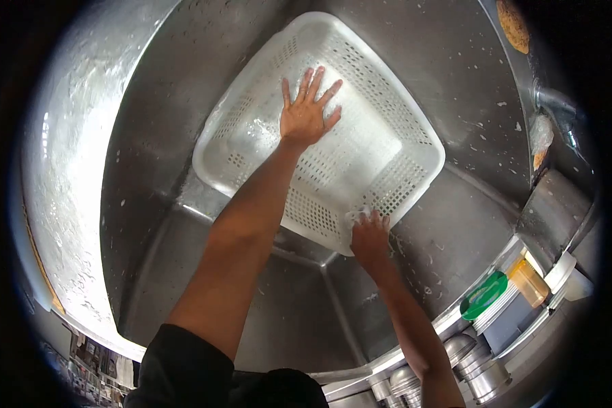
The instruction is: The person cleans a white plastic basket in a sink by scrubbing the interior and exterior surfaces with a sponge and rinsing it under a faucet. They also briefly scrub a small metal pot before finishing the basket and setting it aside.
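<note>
A white perforated plastic basket (381, 129) lies bottom-up in a deep steel sink (149, 136). My left hand (308, 110) rests flat on the basket's underside, fingers spread, holding nothing. My right hand (368, 236) is at the basket's near corner, its fingers curled onto the rim with a small white wad under them; what the wad is I cannot tell.
The sink walls are wet and flecked with white bits. A yellow sponge (513, 26) sits on the far right ledge, near a pipe (557, 102). At lower right stand a green lid (483, 296), an amber container (529, 282) and several metal cups (479, 370).
</note>
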Tool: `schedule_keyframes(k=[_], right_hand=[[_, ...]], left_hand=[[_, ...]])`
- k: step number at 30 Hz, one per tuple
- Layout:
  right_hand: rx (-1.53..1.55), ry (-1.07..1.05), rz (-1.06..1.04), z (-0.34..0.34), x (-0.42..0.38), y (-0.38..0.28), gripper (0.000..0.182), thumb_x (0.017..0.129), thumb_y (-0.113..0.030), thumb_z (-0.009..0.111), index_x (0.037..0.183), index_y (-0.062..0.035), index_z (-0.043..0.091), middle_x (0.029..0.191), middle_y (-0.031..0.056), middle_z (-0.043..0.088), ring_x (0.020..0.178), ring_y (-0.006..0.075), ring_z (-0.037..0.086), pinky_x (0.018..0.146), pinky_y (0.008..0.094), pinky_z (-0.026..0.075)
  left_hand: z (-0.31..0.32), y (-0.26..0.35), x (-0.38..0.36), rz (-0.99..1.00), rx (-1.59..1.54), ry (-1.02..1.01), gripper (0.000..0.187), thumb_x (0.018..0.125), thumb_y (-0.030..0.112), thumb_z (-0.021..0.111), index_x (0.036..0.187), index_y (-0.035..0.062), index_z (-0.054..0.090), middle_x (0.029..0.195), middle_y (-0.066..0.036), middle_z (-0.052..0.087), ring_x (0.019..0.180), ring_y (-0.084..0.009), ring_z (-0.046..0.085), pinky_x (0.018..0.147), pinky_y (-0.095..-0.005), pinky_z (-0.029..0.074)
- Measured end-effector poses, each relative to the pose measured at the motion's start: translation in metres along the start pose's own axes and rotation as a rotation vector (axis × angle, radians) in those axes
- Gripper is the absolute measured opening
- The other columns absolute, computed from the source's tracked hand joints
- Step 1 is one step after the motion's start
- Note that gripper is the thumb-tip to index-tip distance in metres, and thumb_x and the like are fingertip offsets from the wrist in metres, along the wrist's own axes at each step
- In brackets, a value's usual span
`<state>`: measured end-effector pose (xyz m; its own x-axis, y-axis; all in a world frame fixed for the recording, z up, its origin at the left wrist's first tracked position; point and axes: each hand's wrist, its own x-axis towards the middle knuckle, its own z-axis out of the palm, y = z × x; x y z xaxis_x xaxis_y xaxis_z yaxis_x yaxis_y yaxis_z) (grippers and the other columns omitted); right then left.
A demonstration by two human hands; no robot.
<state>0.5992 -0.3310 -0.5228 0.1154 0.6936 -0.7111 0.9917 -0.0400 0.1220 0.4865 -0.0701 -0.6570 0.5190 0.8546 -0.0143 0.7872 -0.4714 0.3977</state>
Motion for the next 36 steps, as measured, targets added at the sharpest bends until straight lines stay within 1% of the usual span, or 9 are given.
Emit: schedule_keyframes(k=[2,5,11,14,16,19,23,31,36], right_hand=[[0.037,-0.036,-0.024,-0.006,0.022,-0.002,0.025,0.085,-0.021,0.055,0.101,-0.0099,0.072,0.129,0.0131,0.060,0.127,0.0370,0.049,0.109,0.0597,0.028],[0.159,-0.127,-0.012,-0.005,0.047,0.003,0.028,0.075,-0.014,0.064,0.102,-0.0055,0.069,0.127,0.0167,0.060,0.130,0.0420,0.044,0.110,0.0595,0.029],[0.226,0.139,0.043,0.022,0.050,-0.018,0.020,0.077,-0.007,0.059,0.095,-0.0016,0.067,0.121,0.0239,0.061,0.127,0.0449,0.047,0.110,0.0582,0.030],[0.294,0.066,0.152,0.007,0.069,-0.019,0.018,0.078,-0.005,0.059,0.093,-0.0017,0.067,0.120,0.0235,0.062,0.129,0.0419,0.047,0.110,0.0561,0.031],[0.220,0.041,0.174,0.007,0.078,-0.019,0.020,0.085,-0.009,0.053,0.090,-0.0030,0.071,0.109,0.0196,0.068,0.123,0.0388,0.054,0.107,0.0577,0.034],[0.221,0.014,0.183,0.009,0.090,-0.027,0.019,0.085,-0.009,0.054,0.088,-0.0055,0.072,0.104,0.0187,0.070,0.124,0.0380,0.054,0.107,0.0578,0.034],[0.455,-0.072,0.306,0.016,0.100,-0.034,0.018,0.085,-0.011,0.056,0.085,-0.0080,0.073,0.104,0.0196,0.069,0.125,0.0366,0.054,0.108,0.0572,0.032],[0.319,-0.005,0.425,0.012,0.095,-0.042,0.017,0.085,-0.012,0.059,0.093,-0.0106,0.074,0.114,0.0139,0.069,0.131,0.0298,0.049,0.113,0.0523,0.027],[0.360,-0.029,0.479,0.000,0.091,-0.049,0.016,0.084,-0.011,0.062,0.096,-0.0117,0.074,0.113,0.0120,0.069,0.133,0.0280,0.047,0.113,0.0507,0.025]], left_hand=[[-0.001,0.002,0.000,-0.032,-0.018,-0.017,0.060,0.095,0.054,0.043,0.151,0.0377,0.027,0.161,-0.005,0.016,0.149,-0.0253,0.013,0.115,-0.0647,0.005],[-0.004,0.003,0.001,-0.042,0.019,-0.027,0.060,0.095,0.054,0.043,0.151,0.0384,0.026,0.162,-0.005,0.016,0.149,-0.0249,0.013,0.116,-0.0640,0.005],[-0.005,0.003,0.002,-0.044,-0.038,-0.021,0.060,0.094,0.050,0.046,0.150,0.0366,0.030,0.161,-0.006,0.016,0.149,-0.0266,0.014,0.115,-0.0644,0.006],[-0.005,0.004,0.004,-0.053,-0.045,-0.042,0.060,0.094,0.050,0.047,0.150,0.0358,0.031,0.161,-0.007,0.018,0.148,-0.0276,0.016,0.115,-0.0649,0.007],[-0.008,0.005,0.003,-0.034,-0.035,-0.029,0.061,0.093,0.050,0.048,0.150,0.0343,0.032,0.160,-0.008,0.020,0.148,-0.0285,0.017,0.115,-0.0653,0.007],[-0.011,0.005,0.005,-0.025,-0.043,-0.037,0.063,0.092,0.048,0.051,0.150,0.0304,0.034,0.160,-0.011,0.021,0.148,-0.0321,0.017,0.113,-0.0666,0.007],[-0.012,0.006,0.005,-0.001,-0.047,-0.023,0.064,0.091,0.047,0.053,0.150,0.0280,0.035,0.159,-0.015,0.021,0.148,-0.0344,0.016,0.113,-0.0675,0.007],[-0.016,0.012,0.006,0.003,0.022,-0.072,0.063,0.094,0.047,0.045,0.151,0.0269,0.031,0.160,-0.013,0.018,0.149,-0.0333,0.011,0.114,-0.0660,0.001],[-0.015,0.015,0.004,0.031,0.047,-0.041,0.064,0.091,0.047,0.052,0.149,0.0250,0.036,0.159,-0.014,0.019,0.149,-0.0322,0.010,0.114,-0.0646,0.000]])
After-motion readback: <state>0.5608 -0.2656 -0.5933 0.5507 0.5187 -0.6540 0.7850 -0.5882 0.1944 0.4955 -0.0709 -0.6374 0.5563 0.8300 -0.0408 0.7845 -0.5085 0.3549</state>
